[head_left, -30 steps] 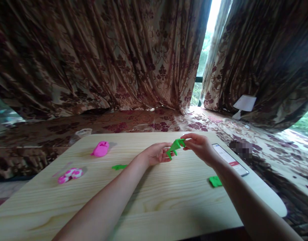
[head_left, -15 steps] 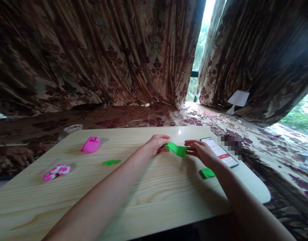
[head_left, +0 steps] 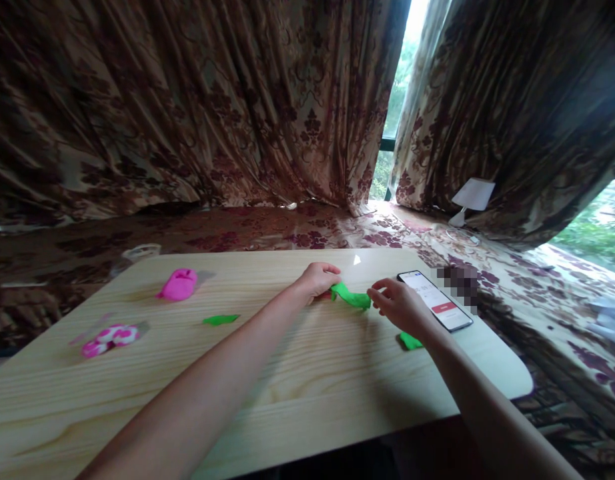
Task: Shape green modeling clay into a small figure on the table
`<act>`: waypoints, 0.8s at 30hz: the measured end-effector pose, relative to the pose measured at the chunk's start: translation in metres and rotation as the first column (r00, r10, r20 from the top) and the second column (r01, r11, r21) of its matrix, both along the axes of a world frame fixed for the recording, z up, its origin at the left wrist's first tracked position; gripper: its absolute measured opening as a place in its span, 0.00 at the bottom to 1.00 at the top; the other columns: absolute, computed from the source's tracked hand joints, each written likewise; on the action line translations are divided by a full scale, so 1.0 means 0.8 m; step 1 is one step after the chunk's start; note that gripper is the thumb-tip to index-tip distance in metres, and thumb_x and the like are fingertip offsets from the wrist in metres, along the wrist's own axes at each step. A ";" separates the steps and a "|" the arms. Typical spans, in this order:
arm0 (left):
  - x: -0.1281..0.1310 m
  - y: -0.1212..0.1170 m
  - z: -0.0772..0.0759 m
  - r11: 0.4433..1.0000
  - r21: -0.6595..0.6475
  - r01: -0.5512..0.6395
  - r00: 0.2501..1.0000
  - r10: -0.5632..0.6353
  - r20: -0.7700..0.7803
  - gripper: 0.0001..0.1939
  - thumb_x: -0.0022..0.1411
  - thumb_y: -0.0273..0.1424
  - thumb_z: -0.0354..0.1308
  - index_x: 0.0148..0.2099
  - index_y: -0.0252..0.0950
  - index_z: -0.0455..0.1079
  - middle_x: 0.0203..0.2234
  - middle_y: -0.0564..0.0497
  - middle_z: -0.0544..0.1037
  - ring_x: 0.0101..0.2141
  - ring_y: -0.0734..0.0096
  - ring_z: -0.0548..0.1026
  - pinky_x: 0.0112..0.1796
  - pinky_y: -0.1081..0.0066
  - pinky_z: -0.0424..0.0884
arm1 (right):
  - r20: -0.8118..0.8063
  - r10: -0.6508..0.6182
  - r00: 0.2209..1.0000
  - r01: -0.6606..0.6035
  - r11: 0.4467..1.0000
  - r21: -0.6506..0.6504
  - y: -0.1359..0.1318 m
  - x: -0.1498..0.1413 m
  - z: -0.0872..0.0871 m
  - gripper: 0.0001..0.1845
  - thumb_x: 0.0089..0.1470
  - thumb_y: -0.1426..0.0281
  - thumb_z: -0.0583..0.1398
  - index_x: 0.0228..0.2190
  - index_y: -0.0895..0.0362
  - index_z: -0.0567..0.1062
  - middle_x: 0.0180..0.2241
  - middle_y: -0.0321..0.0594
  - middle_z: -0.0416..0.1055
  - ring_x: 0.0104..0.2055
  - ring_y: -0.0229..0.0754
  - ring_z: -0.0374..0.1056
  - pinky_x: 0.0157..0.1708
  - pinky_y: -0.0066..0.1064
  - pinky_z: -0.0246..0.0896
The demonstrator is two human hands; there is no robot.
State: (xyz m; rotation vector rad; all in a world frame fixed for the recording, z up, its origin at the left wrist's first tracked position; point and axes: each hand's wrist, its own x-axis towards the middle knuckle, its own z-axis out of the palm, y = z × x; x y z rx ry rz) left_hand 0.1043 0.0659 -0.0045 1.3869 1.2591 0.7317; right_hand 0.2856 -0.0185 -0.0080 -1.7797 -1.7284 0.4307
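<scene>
On a pale wooden desk (head_left: 292,393), near the left edge, lies a pink-and-white spotted lump (head_left: 123,335). Beyond it, towards the far left corner, sits a plain pink hollowed piece (head_left: 179,287). Right of both, a flat green scrap (head_left: 221,320) lies beside my left forearm. My left grip (head_left: 317,280) is clamped on the left end of a curved green strip (head_left: 352,297), which sags between my hands over the desk, nearer the far edge than the near one. My right grip (head_left: 395,301) has its fingertips at the strip's right end; I cannot tell whether they are closed on it. Under my right wrist, a second green piece (head_left: 409,341) is partly hidden. Farthest right, a lit phone (head_left: 445,309) lies along the right edge.
</scene>
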 end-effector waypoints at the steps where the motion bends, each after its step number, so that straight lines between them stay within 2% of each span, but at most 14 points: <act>1: 0.000 0.000 0.000 1.000 0.000 -0.001 1.000 0.001 -0.001 0.15 0.47 0.25 0.59 0.41 0.32 0.69 0.20 0.51 0.73 0.19 0.74 0.70 0.19 0.76 0.64 | 0.008 -0.006 1.000 0.006 1.000 -0.017 0.001 -0.003 -0.001 0.19 0.50 0.55 0.55 0.33 0.56 0.74 0.25 0.40 0.74 0.24 0.38 0.69 0.24 0.27 0.58; 3: -0.001 -0.001 0.000 1.000 0.001 -0.003 1.000 0.003 -0.001 0.15 0.47 0.25 0.58 0.41 0.32 0.69 0.20 0.51 0.73 0.19 0.73 0.70 0.19 0.75 0.65 | -0.024 -0.016 1.000 0.015 0.999 -0.046 0.007 -0.007 -0.006 0.19 0.49 0.55 0.55 0.33 0.57 0.74 0.23 0.40 0.74 0.22 0.37 0.69 0.22 0.26 0.57; 7: -0.003 -0.001 0.000 1.000 0.003 -0.007 1.000 0.007 0.002 0.15 0.46 0.23 0.58 0.40 0.33 0.70 0.19 0.51 0.73 0.20 0.73 0.71 0.20 0.75 0.65 | -0.217 -0.032 0.976 0.011 0.995 -0.094 0.023 -0.010 -0.020 0.15 0.46 0.61 0.60 0.32 0.60 0.74 0.21 0.40 0.72 0.20 0.37 0.67 0.17 0.23 0.55; 11: -0.006 -0.002 0.002 1.000 0.010 -0.009 1.000 0.009 0.013 0.18 0.43 0.20 0.59 0.40 0.32 0.70 0.22 0.50 0.74 0.22 0.72 0.72 0.21 0.76 0.66 | -0.337 -0.024 0.941 -0.015 0.994 -0.112 0.022 -0.011 -0.015 0.13 0.48 0.66 0.58 0.35 0.60 0.72 0.26 0.42 0.74 0.24 0.37 0.70 0.18 0.22 0.59; 16: -0.005 -0.005 0.004 0.999 0.024 -0.021 1.000 0.021 0.018 0.17 0.42 0.20 0.59 0.39 0.32 0.70 0.25 0.49 0.75 0.24 0.71 0.72 0.21 0.76 0.67 | -0.621 -0.066 0.781 -0.052 0.984 -0.170 0.014 -0.008 -0.005 0.13 0.48 0.68 0.59 0.37 0.61 0.71 0.32 0.45 0.74 0.28 0.38 0.72 0.21 0.23 0.65; 19: 0.000 -0.005 -0.001 0.998 0.045 -0.036 0.999 0.036 0.008 0.16 0.43 0.20 0.59 0.38 0.32 0.70 0.24 0.49 0.74 0.23 0.72 0.71 0.21 0.75 0.66 | -0.664 -0.092 0.742 -0.040 0.983 -0.181 0.016 -0.004 -0.012 0.14 0.47 0.69 0.60 0.38 0.60 0.71 0.32 0.46 0.74 0.28 0.39 0.72 0.21 0.25 0.66; 24: 0.008 -0.005 -0.010 0.995 0.091 -0.045 0.999 0.046 -0.009 0.17 0.42 0.21 0.61 0.39 0.32 0.71 0.21 0.52 0.72 0.20 0.75 0.70 0.20 0.76 0.64 | -0.651 -0.088 0.754 -0.026 0.986 -0.164 0.022 0.003 -0.023 0.12 0.47 0.68 0.60 0.36 0.60 0.73 0.32 0.44 0.74 0.28 0.38 0.71 0.21 0.24 0.67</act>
